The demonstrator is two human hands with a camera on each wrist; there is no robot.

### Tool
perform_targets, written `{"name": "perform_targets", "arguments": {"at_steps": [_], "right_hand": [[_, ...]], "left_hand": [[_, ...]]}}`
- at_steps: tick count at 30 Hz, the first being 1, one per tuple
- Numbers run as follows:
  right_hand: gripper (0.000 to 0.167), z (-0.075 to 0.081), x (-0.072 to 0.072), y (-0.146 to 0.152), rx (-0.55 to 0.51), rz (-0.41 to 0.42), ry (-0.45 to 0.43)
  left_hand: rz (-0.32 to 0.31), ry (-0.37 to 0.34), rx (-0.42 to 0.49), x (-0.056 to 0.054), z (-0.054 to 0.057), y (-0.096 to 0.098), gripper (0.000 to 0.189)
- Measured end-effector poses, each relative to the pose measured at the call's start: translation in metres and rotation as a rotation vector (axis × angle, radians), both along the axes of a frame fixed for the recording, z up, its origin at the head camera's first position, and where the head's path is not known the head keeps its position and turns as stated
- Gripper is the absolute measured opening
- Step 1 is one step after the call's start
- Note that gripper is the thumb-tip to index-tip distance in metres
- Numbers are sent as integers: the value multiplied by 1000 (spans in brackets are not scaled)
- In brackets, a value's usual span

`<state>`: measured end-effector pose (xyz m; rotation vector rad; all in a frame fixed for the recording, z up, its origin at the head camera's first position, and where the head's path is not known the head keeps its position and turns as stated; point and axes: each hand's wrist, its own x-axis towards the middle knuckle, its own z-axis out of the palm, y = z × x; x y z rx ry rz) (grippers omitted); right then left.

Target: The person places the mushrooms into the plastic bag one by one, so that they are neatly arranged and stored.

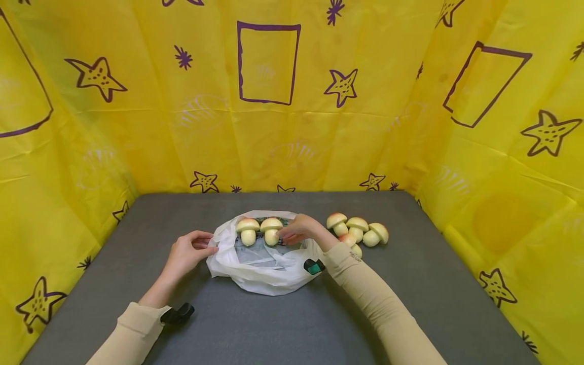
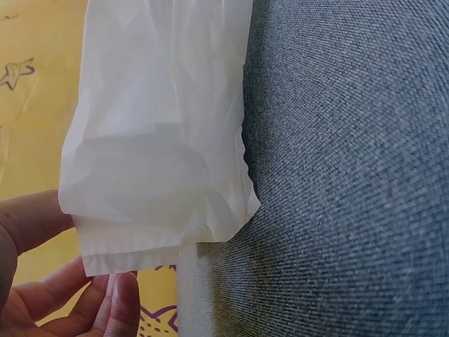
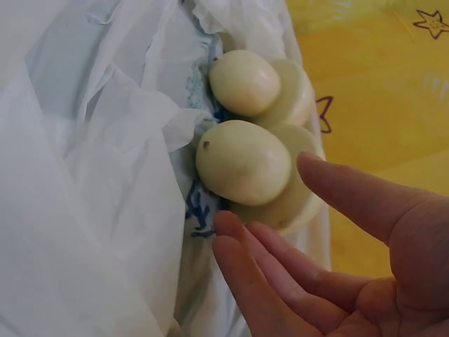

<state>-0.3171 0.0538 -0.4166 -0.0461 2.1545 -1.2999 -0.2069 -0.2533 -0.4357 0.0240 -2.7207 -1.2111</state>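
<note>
A white plastic bag (image 1: 274, 284) lies spread open on the grey table. Two cream toy mushrooms with reddish cap tops sit side by side at its far part, a left mushroom (image 1: 248, 237) and a right mushroom (image 1: 271, 238). My right hand (image 1: 296, 230) reaches over the bag's right side. Its thumb (image 3: 344, 189) overlaps the right mushroom's cap in the right wrist view, with the other fingers spread apart below. At the bag's left rim is my left hand (image 1: 187, 253), fingers loosely bent; the bag's edge (image 2: 126, 260) partly hides its fingertips.
To the right of the bag, several more toy mushrooms (image 1: 358, 228) lie in a cluster, partly behind my right forearm. The grey table (image 1: 255, 329) is bordered at the back and sides by yellow patterned cloth (image 1: 274, 137). Each wrist carries a small black device.
</note>
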Motion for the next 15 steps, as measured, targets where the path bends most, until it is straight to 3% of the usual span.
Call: {"name": "perform_targets", "arguments": {"at_steps": [9,15], "right_hand": [[41,19,8,18,30,34,99],[45,34,15,33,9,43,119]], "left_hand": [[-1,-6,2,-1,2,1,41],[-6,-17,8,0,3,2,43]]}}
